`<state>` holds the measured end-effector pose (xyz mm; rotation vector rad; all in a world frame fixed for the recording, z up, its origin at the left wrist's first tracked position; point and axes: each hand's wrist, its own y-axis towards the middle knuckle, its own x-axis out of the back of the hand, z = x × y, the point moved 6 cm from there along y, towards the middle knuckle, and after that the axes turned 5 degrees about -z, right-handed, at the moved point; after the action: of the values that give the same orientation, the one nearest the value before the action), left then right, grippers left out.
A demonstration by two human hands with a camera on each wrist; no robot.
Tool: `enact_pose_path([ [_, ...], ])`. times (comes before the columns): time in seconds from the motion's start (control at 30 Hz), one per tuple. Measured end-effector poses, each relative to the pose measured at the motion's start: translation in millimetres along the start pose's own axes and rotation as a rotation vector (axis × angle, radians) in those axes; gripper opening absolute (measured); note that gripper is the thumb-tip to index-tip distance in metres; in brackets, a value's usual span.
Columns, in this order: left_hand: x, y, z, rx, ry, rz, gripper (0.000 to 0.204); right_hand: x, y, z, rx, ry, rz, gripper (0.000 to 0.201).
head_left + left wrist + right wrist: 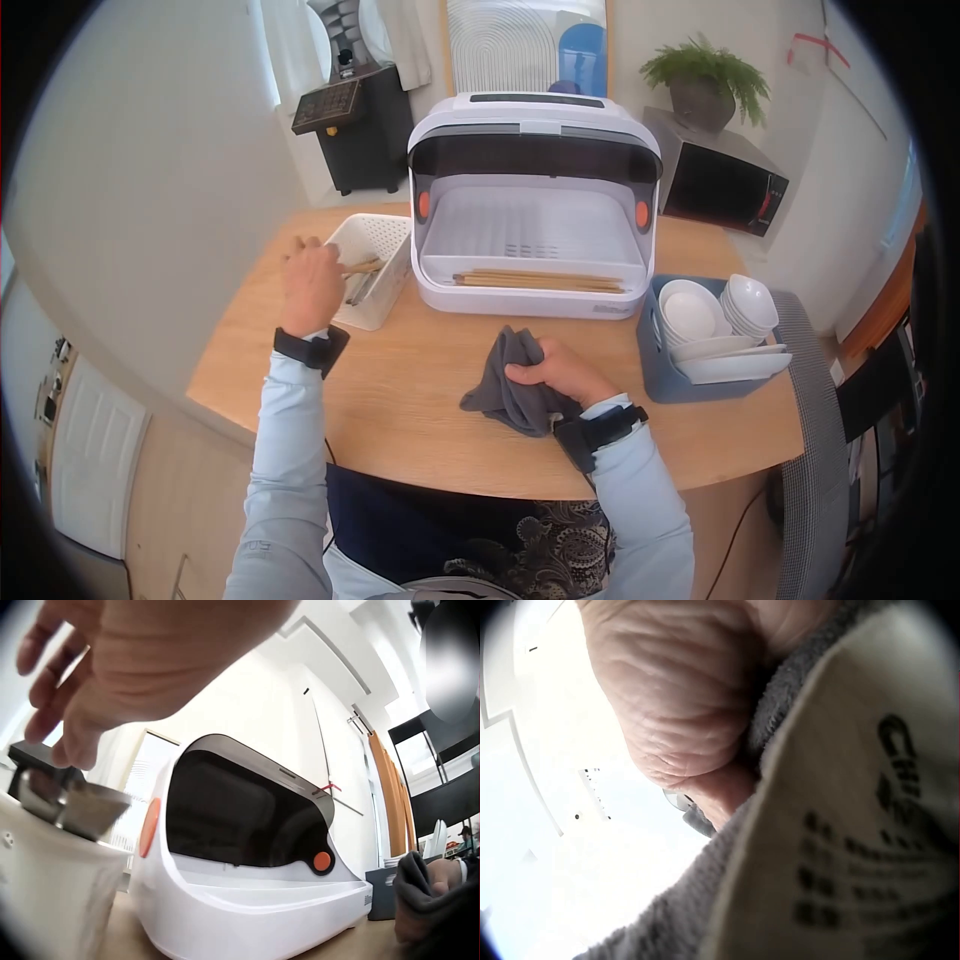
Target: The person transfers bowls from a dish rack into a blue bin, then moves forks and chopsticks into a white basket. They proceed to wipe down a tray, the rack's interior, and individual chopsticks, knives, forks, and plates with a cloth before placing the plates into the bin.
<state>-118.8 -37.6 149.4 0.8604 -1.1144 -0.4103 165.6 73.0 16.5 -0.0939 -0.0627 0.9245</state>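
The grey cloth [510,385], soft and fleecy, lay bunched on the near part of the wooden counter [420,400], gripped by the right hand [560,372]. The left hand [310,285] hovered, fingers loosely curled, over the white perforated basket [385,240] holding utensils. Wooden chopsticks [535,280] lay inside the rounded white cabinet [535,150]. White bowls [750,305] filled the grey rack [665,375] at right.

Your left hand [127,667] hovers, fingers curled, over metal utensil ends [64,806] in a white basket [52,900] (beside the open white cabinet [247,892]); grey cloth [420,889] at right.
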Motion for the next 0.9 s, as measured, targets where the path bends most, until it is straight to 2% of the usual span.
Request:
enact_pose_path([
  [0.07,-10.7,-13.6,33.3,0.050,0.185,0.071,0.005,-1.1,-0.3,0.8,0.002,0.003,0.008,0.028],
  [0.13,-23.9,-20.3,59.8,0.147,0.124,0.145,0.005,-0.6,0.1,2.3,-0.005,-0.005,0.009,0.028],
  [0.17,-24.8,-20.9,64.6,0.195,0.092,0.183,0.005,-0.4,0.3,2.3,-0.016,-0.014,0.009,0.028],
  [0.27,-24.5,-21.7,61.8,0.173,0.028,0.209,0.005,0.8,0.7,-1.0,-0.024,0.029,-0.014,0.030],
  [0.37,-16.4,-18.9,56.8,0.132,0.010,0.138,0.004,1.4,-1.8,2.3,-0.035,0.098,-0.050,0.031],
  [0.47,8.8,-21.9,57.3,0.165,-0.124,-0.018,0.004,6.0,-0.9,2.9,-0.018,0.243,-0.099,0.033],
  [0.57,50.2,-24.5,55.4,0.381,-0.131,-0.050,0.006,12.2,5.1,-2.1,0.035,0.393,-0.138,0.035],
  [0.67,88.7,-16.7,21.8,0.492,-0.385,-0.117,0.010,15.2,5.2,3.4,0.110,0.550,-0.199,0.039],
  [0.83,53.8,-24.8,-91.3,0.136,-0.826,-0.009,0.005,16.0,-1.1,23.2,0.235,0.807,-0.203,0.037],
  [0.9,31.0,-32.7,-137.5,0.111,-0.854,0.218,0.004,19.4,-2.5,25.9,0.275,0.845,-0.212,0.034],
])
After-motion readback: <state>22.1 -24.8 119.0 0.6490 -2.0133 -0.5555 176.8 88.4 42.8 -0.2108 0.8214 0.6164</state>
